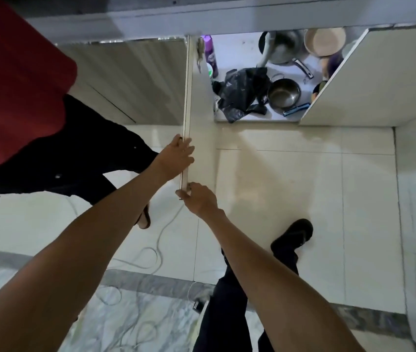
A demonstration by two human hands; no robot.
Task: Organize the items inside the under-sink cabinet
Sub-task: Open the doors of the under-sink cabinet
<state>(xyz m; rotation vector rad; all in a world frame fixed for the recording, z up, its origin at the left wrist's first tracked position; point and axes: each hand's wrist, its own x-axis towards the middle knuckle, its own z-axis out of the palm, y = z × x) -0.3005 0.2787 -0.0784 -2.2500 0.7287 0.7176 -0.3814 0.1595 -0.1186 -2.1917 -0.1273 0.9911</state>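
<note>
Head view looks down into the under-sink cabinet [242,47], whose floor is a jumble. A crumpled black plastic bag [242,92] lies nearest the left door [203,138]. A small steel pot [283,94] sits just beside the bag, on the side away from that door. A larger steel pot [284,48] and a beige bowl [325,41] stand further from the door, at the back. A purple spray can [209,53] stands upright just beside the door's hinge.

The door is swung out edge-on towards me, and I judge it is held wide so the clutter can be reached. My left grip [180,156] has fingers curled over the door's free edge, and my right grip [196,196] pinches that edge's near corner. Both hold the door and nothing else, so I judge the sorting has not yet begun.

The right door [379,72] stands open too, well apart from the left one. On the left door's outer side stands another person [19,85] in a red top.
</note>
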